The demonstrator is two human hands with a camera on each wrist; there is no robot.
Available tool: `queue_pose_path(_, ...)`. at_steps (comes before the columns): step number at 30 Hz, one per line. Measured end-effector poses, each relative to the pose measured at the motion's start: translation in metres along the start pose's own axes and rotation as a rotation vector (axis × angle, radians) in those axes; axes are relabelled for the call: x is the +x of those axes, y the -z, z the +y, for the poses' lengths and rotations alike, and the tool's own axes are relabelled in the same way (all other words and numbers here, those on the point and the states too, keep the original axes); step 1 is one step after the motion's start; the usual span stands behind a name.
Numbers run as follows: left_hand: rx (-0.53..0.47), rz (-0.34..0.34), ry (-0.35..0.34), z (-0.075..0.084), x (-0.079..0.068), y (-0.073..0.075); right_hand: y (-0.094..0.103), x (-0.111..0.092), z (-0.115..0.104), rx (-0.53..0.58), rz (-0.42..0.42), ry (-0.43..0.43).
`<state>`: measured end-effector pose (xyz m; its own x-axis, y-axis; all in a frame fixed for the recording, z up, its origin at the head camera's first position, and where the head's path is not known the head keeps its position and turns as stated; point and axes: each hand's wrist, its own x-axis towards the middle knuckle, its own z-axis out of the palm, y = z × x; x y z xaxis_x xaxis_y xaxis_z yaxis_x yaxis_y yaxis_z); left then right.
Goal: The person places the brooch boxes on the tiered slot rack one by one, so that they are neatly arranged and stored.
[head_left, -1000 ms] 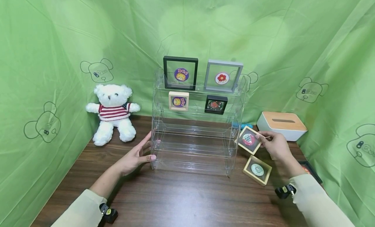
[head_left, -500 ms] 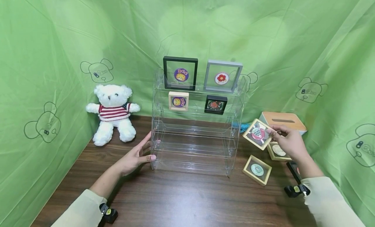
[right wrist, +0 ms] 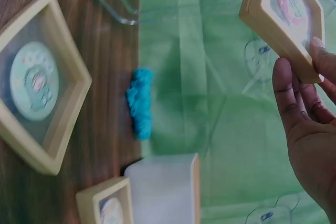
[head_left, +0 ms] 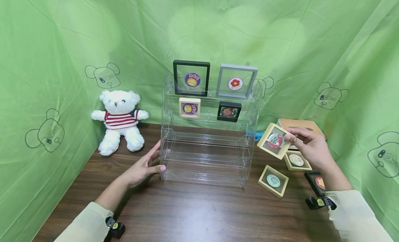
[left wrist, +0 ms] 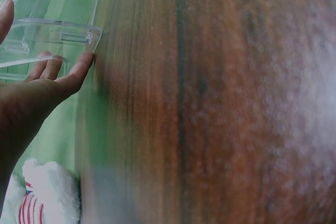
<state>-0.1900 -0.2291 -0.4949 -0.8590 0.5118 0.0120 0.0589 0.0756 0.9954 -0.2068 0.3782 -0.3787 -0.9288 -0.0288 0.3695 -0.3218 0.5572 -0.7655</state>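
In the head view, a clear acrylic display rack (head_left: 202, 155) with stepped tiers stands mid-table. My left hand (head_left: 141, 169) holds its left side, thumb at the front edge and fingertips showing through the plastic. My right hand (head_left: 308, 146) pinches a square wooden picture frame (head_left: 265, 144) with a red and green round badge inside, raised to the right of the rack. The right wrist view shows the thumb on the frame's face and fingers under its edge. Below it lies a wooden frame with a mint-green badge (head_left: 273, 181).
The rack's upper tiers carry black (head_left: 191, 62), grey (head_left: 238, 67), pale wooden (head_left: 189, 116) and small black (head_left: 229, 119) frames. At right lie a wooden frame (head_left: 296, 160), a black frame (head_left: 315, 183) and a tissue box (head_left: 300, 123). A teddy bear (head_left: 120, 120) sits at left.
My right hand has carried the wooden frame away from the rack, to the right and slightly up, uncovering another wooden frame and more of the black one. My left hand stays put.
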Motion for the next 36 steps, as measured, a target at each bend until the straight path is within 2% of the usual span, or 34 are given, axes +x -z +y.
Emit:
queue_pose_path(4,0.006,0.006,0.009,0.000,0.000,0.000,-0.005,-0.001,-0.019,0.019,-0.003,0.038)
queue_pose_path(7,0.023,0.011,0.014,-0.001,0.000,0.001,-0.010,-0.001,-0.032,0.057,-0.022,0.099)
queue_pose_path(14,0.035,0.013,0.002,-0.003,0.000,0.002,-0.025,0.001,-0.053,0.230,-0.059,0.242)
queue_pose_path(18,0.023,0.014,-0.004,-0.003,0.000,0.002,-0.035,0.001,-0.064,0.267,-0.047,0.289)
queue_pose_path(26,0.024,0.013,-0.009,-0.004,0.000,0.002,-0.054,0.003,-0.088,0.112,0.013,0.335)
queue_pose_path(36,0.020,0.015,0.011,-0.001,0.000,0.001,-0.082,0.017,-0.117,0.065,0.013,0.402)
